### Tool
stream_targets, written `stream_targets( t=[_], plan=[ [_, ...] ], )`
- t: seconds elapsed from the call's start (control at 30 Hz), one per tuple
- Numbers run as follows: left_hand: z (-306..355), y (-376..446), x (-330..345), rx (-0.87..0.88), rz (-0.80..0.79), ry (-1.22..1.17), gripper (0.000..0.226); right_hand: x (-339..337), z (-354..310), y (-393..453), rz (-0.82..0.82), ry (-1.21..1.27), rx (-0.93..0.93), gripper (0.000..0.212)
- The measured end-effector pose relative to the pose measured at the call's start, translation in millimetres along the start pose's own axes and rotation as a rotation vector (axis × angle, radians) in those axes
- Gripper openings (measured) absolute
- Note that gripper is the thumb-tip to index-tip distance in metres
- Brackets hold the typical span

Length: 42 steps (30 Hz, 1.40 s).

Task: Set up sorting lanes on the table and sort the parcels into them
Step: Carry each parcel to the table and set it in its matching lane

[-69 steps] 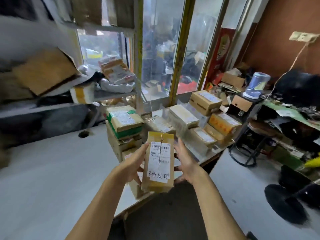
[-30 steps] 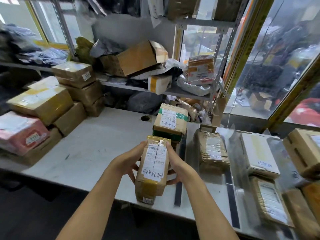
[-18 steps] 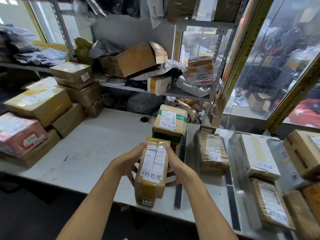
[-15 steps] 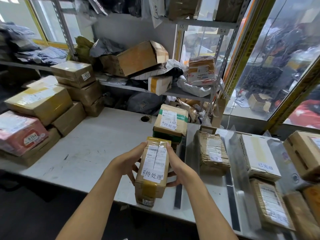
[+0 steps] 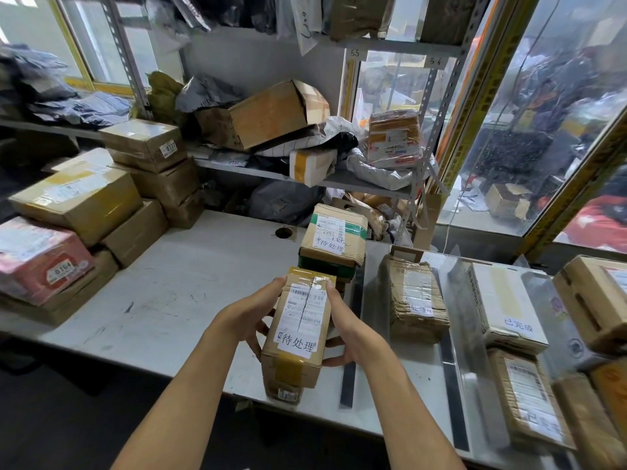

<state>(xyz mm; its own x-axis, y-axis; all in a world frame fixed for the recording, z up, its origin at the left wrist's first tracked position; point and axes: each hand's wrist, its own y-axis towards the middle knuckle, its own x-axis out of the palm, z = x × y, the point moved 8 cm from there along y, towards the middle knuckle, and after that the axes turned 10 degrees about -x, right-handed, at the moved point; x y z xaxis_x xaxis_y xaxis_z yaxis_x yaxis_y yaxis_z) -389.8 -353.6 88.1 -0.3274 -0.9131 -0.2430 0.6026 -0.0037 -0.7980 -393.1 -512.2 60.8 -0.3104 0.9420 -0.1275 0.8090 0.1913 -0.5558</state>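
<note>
Both hands, left hand (image 5: 247, 318) and right hand (image 5: 349, 330), clasp a tape-bound brown cardboard parcel (image 5: 298, 330) labelled 待处理 above the grey table (image 5: 169, 293), likely bound next for the left lane beside the black tape strip (image 5: 349, 378).

Taped brown parcel (image 5: 298, 329), white-labelled, atop another at table (image 5: 176, 286) front edge.

Held parcel (image 5: 298, 329): brown cardboard, yellowish tape band, white label with black barcode and black characters. Parcel behind it (image 5: 334, 240): tan, green stripe, white label. Worktop (image 5: 190, 286): pale grey, scuffed, with black tape strips (image 5: 349, 378). Far-left box (image 5: 37, 259): pink with white label. White box (image 5: 505, 305): pale yellow tape, blue characters. Window frames (image 5: 475, 106): yellow.
</note>
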Motion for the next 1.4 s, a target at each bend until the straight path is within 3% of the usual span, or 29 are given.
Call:
stream_targets(
  t=[0.17, 0.33, 0.67, 0.97, 1.03, 1.13, 1.23, 1.4],
  plan=[
    [0.3, -1.0, 1.6, 0.002, 0.007, -0.005, 0.081, -1.1, 1.2, -2.0, 0.003, 0.009, 0.000, 0.087],
    [4.0, -5.8, 8.0, 0.015, -0.011, 0.018, 0.094, -5.4, 1.5, -3.1, 0.014, 0.001, -0.008, 0.087],
    [7.1, -6.8, 10.0, 0.026, -0.006, 0.014, 0.077, -9.0, -2.6, -6.1, 0.024, -0.021, -0.024, 0.085],
    [28.0, -1.8, 61.5, 0.070, -0.187, 0.053, 0.085, -65.0, 17.5, -28.1, 0.155, 0.017, -0.011, 0.088],
    [28.5, -0.8, 73.1, 0.061, -0.196, 0.062, 0.075, -72.1, 23.2, -30.1, 0.167, 0.020, -0.018, 0.085],
    [21.2, 6.2, 85.0, 0.028, -0.185, 0.063, 0.062, -73.8, 36.9, -28.7, 0.177, 0.022, 0.032, 0.087],
    [7.7, 20.3, 91.3, -0.023, -0.123, 0.122, 0.074, -67.7, 52.2, -21.4, 0.168, 0.001, 0.075, 0.088],
    [-1.8, 40.1, 90.1, -0.035, 0.013, 0.194, 0.072, -49.5, 66.7, -9.6, 0.152, -0.002, 0.085, 0.088]
  ],
)
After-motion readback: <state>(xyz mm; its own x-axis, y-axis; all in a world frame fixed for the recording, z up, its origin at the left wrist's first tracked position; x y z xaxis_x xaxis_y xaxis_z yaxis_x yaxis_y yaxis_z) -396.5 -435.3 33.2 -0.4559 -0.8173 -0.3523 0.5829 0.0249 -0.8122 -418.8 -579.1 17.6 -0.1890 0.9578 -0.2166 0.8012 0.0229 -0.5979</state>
